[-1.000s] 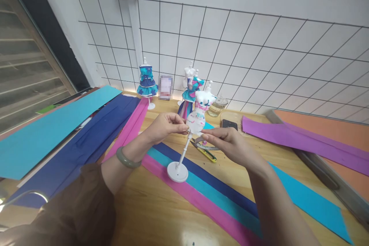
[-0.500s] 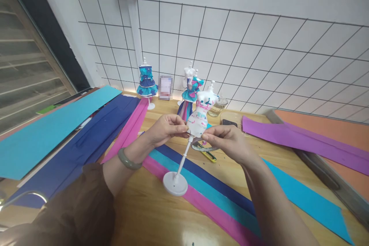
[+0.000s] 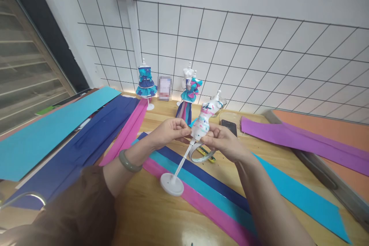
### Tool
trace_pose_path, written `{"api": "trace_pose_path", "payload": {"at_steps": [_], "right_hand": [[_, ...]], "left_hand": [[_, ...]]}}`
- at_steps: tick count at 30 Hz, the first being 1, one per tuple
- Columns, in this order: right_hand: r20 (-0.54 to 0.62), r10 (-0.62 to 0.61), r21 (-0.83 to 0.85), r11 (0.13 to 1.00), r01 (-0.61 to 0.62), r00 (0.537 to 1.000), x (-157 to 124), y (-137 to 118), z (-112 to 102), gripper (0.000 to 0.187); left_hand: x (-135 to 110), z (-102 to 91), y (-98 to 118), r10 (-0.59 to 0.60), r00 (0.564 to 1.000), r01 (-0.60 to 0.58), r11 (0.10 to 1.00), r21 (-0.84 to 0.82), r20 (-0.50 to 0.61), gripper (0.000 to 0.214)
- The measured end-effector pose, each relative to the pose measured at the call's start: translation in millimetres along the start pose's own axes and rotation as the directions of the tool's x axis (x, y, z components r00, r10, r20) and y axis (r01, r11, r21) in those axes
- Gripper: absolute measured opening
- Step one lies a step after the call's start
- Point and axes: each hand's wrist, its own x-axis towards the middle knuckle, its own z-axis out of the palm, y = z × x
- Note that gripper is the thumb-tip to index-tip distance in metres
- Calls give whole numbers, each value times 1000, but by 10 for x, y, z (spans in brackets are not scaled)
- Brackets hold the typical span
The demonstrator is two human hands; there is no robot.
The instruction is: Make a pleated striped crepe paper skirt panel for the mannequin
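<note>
A small white dress form (image 3: 200, 126), marked with pink and blue smears, leans to the right on its stand. Its round base (image 3: 172, 184) is low above or on the table; I cannot tell which. My left hand (image 3: 173, 132) pinches the form's left lower side between thumb and fingers. At the other side, my right hand (image 3: 221, 140) has its fingers curled round the form's hip. Below the right fingers hangs or lies a white looped band (image 3: 201, 158); whether the hand grips it is unclear. Behind that band a yellow cutter knife (image 3: 211, 158) is partly hidden.
Pink, turquoise and navy strips (image 3: 207, 188) run under the stand. Dressed forms (image 3: 147, 82) (image 3: 190, 92) stand at the back wall, beside a black phone (image 3: 229, 126). A blue sheet (image 3: 305, 196) and a purple sheet (image 3: 288, 134) lie right; more coloured sheets (image 3: 57, 130) lie left.
The dress form has tipped further right and turned, its top now lower. My right hand has shifted from its bottom edge to behind its hip. The white band shows more.
</note>
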Motion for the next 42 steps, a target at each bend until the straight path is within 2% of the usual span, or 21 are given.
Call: {"api": "trace_pose_path", "payload": {"at_steps": [4,9,12,15,18,19,20,21,23,24,27,30,33,36,42], "right_hand": [[-89,24,-139,990,-36,996,-65,-118,-17,41],[-338,14,-258,960,-107,941,-88,-141,-45,46],[-421,15,-290,945,-151,907,-61,-131,-17,45],[-417,15,-267,954,-138,909,-40,-116,-7,45],[-420,-18,-225,971,-85,907,-41,-82,-52,43],[-440,-25,-215,973,-79,898,-43,-69,-69,43],[-458,-27,-209,975,-78,889,-45,-58,-80,43],[-467,-25,-205,975,-81,884,-45,-51,-79,43],[-467,-29,-196,978,-72,884,-34,-47,-34,42],[-468,-39,-186,981,-55,883,-23,-50,10,42],[-490,-80,-134,991,16,868,28,-63,188,45],[-534,-108,-113,992,56,839,78,-57,328,48],[-543,-120,-124,990,62,831,107,-21,368,41],[-523,-148,-145,986,84,839,119,28,356,33],[-486,-158,-107,987,120,859,132,69,358,26]], "left_hand": [[-12,0,91,126,987,-98,964,247,-101,22],[-95,110,211,298,937,-178,856,485,-183,18],[-186,273,262,317,934,-181,819,545,-165,19],[-267,395,308,325,944,-225,765,603,-60,17],[-287,393,324,257,962,-262,774,577,92,12],[-276,370,314,235,967,-252,795,551,104,15],[-256,343,294,226,971,-233,815,531,81,19],[-230,314,266,243,970,-212,822,529,12,21],[-166,262,190,307,940,-168,800,576,-151,25],[-134,242,148,326,926,-151,781,606,-190,29],[-61,198,40,366,899,-147,768,623,-239,38],[-24,166,-22,353,897,-168,830,532,-266,34],[-12,153,-45,364,896,-207,848,488,-253,29],[-20,158,-42,451,868,-245,752,612,-207,22],[-36,126,-47,587,808,-288,459,840,-44,20]]}}
